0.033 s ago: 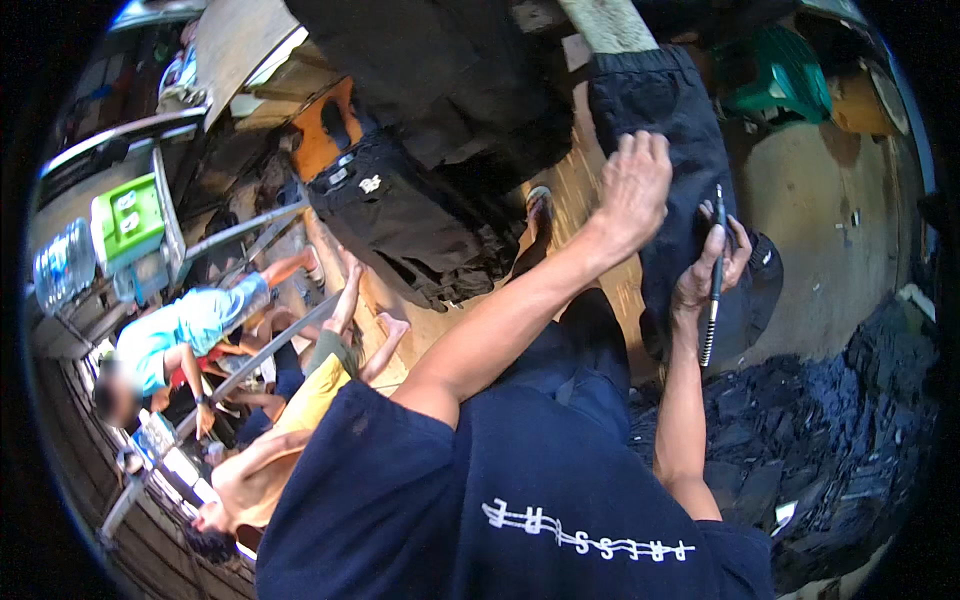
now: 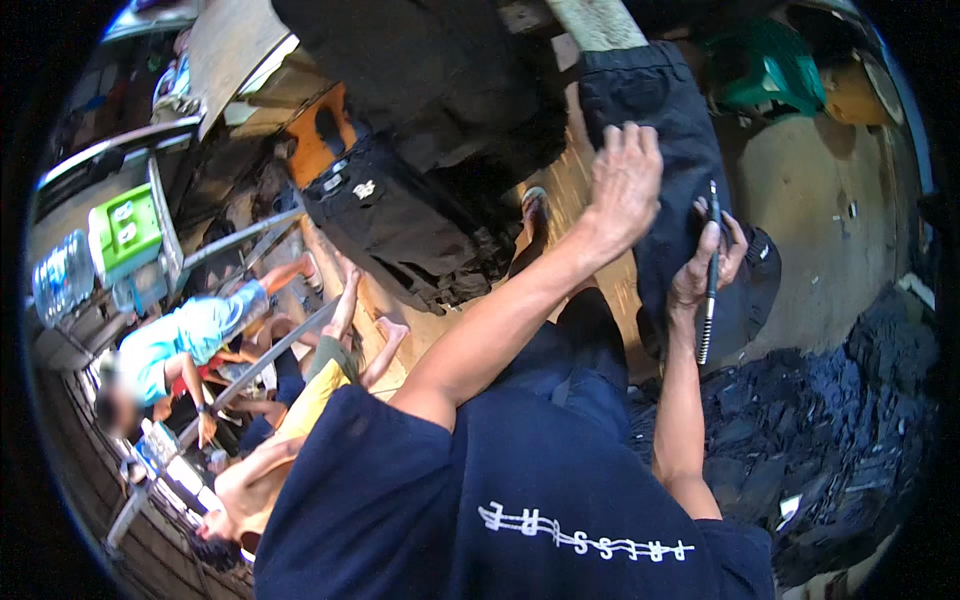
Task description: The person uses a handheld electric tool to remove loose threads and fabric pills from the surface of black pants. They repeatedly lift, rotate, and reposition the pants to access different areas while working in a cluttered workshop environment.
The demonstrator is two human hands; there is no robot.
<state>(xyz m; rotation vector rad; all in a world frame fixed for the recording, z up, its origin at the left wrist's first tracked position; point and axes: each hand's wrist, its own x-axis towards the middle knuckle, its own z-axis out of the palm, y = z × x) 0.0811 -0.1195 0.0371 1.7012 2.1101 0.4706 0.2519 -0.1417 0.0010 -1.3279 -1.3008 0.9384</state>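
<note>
- Brown, scuffed surface [image 2: 830,215] lay bare to the right, with a green plastic seat [image 2: 785,85] beyond it and a heap of dark cloth [image 2: 830,440] on the near right; whether it was floor or tabletop could not be told.
- Straight ahead, between surface and lap, was the dark garment [image 2: 660,135], stretched lengthwise from near to far, its gathered waistband [image 2: 635,60] meeting a pale board [image 2: 600,25] at the far end.
- Of the two hands, the left hand [image 2: 627,185] was at the garment's left edge, fingers curled and half closed; whether it pinched any cloth could not be told.
- The right hand [image 2: 708,260] was closed around a slim dark tool [image 2: 711,260], its thin tip pointing far, the hand against the garment's right side.
- Good handling, as a judgement, called for the left fingers to steady the cloth without bunching it, so the layers lay smooth.
- A light grip on the tool seemed wise, with its tip clear of the left fingers and of the fabric except where wanted; a careless tip could have snagged or marked the cloth.
- A folded dark garment [image 2: 400,235] lay left, well apart, best kept from mixing with this one.
</note>
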